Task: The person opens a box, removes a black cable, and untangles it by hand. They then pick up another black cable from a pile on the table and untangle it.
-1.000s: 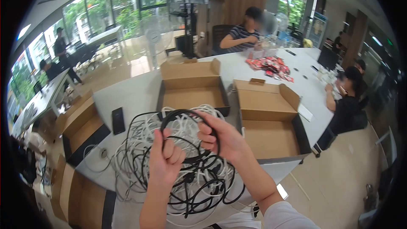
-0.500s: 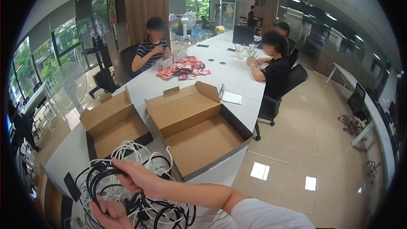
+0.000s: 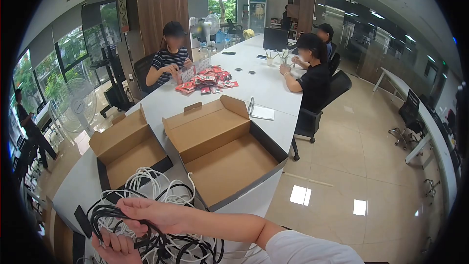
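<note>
My right hand (image 3: 154, 215) is closed round a looped bundle of black cable (image 3: 105, 211), with the forearm reaching in from the lower right. Below and left of it, at the bottom edge, my left hand (image 3: 116, 248) curls its fingers round the lower part of the same black loops. A tangled heap of white cables (image 3: 146, 178) and black cables lies under and beside both hands. Two open cardboard boxes, a smaller one (image 3: 137, 161) at left and a larger one (image 3: 234, 166) at right, stand behind the heap; their insides show bare brown card.
Red packets (image 3: 207, 80) lie piled on the white table (image 3: 273, 88). A person in a striped top (image 3: 168, 63) sits behind them; two others sit at the right side. A black flat object (image 3: 83, 220) lies left of the cables. A white fan (image 3: 78, 105) stands at left.
Both hands have shifted slightly left with the black loops, and my left hand's fingers have curled in more. The view has moved a little. The seated people's hands have moved.
</note>
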`<state>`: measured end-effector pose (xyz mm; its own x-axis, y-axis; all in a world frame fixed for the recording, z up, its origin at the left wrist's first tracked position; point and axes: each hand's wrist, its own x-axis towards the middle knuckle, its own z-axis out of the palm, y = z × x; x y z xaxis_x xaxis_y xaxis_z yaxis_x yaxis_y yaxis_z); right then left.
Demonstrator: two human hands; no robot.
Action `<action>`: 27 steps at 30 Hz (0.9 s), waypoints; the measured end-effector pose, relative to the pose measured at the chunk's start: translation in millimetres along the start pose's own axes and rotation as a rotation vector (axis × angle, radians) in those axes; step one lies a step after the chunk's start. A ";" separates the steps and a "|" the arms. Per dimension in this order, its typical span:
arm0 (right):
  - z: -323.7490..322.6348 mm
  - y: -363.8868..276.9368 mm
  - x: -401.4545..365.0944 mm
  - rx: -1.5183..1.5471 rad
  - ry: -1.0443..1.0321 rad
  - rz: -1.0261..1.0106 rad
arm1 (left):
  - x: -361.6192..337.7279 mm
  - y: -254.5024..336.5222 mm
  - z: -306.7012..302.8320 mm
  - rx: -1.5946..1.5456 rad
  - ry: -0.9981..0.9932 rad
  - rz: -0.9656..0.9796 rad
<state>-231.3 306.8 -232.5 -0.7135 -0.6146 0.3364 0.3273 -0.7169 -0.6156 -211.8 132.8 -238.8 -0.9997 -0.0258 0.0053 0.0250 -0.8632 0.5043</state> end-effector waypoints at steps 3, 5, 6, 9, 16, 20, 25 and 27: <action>3.5 -1.5 -2.8 -0.042 -0.093 0.015 | -0.1 3.0 -8.2 -0.074 -0.077 -0.010; 8.6 -2.7 -5.3 -0.094 -0.076 0.025 | -0.8 2.7 -9.1 -0.081 -0.107 -0.002; 12.4 -3.1 -5.8 -0.122 -0.041 0.030 | 0.7 1.8 -11.5 -0.068 -0.143 0.005; 2.0 1.1 -0.9 -0.128 0.060 0.117 | -4.4 -0.1 6.7 -0.017 0.013 0.038; 4.9 5.1 0.3 0.009 0.311 0.087 | -8.6 -13.7 15.8 -0.038 0.067 0.003; 0.6 0.0 -1.6 -0.051 0.400 -0.019 | -14.9 -15.7 16.3 0.204 -0.293 0.013; -6.6 -10.8 -1.8 -0.114 0.493 -0.120 | -14.3 -27.0 13.5 0.401 -0.285 0.100; 0.3 -19.1 -2.8 -0.115 0.549 -0.141 | -9.5 -19.1 -0.4 0.410 -0.407 0.012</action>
<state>-235.4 322.2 -221.5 -0.9723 -0.2328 0.0207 0.1581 -0.7203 -0.6754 -202.7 149.4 -248.7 -0.9239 0.2318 0.3046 0.1126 -0.5960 0.7951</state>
